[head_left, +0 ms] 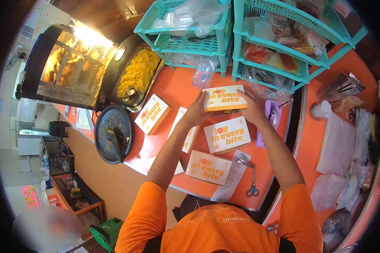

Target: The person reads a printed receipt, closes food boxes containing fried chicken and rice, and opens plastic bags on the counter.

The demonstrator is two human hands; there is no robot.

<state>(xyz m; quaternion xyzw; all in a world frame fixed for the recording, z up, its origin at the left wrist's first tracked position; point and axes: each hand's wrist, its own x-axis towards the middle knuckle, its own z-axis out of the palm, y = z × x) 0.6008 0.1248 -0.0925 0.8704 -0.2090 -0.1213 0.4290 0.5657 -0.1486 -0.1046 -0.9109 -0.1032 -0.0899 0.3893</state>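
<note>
Both my hands are wrapped round the sides of a printed food box (224, 98) at the far part of the orange counter. My left hand (194, 111) grips its left end, and my right hand (253, 108) grips its right end. Below the lid, a dark gap shows along the front side; the contents cannot be made out. Several matching boxes lie about it, among them one box (227, 134) just nearer to me, another box (209, 168) closest to my body, and a third box (153, 115) on the left. My left forearm partly covers one more.
Turquoise racks (240, 50) with plastic bags stand behind. On the left are a lit glass food cabinet (67, 71), a tray of yellow food (139, 71) and a black round pan (113, 134). Scissors (253, 189) and a paper slip (230, 185) lie near me; a purple dispenser (272, 122) sits right.
</note>
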